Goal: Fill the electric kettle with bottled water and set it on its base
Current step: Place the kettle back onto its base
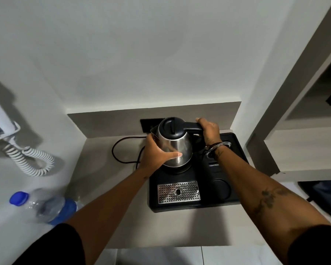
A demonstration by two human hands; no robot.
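Head view: kettle [173, 145] sits tilted over its base [177, 169] at the black tray's [191, 205] far-left corner, lid closed. Our right hand [210, 131] wraps the handle; our left hand [157, 152] cups the steel body. Water bottle [44, 204] stands capped at the counter's [103, 169] near-left edge, apparently nearly empty. We judge filling done and seating unfinished; kettle contents hidden.

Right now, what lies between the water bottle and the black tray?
In the head view, the left forearm crosses the stretch between the water bottle and the black tray. Otherwise only bare countertop shows there.
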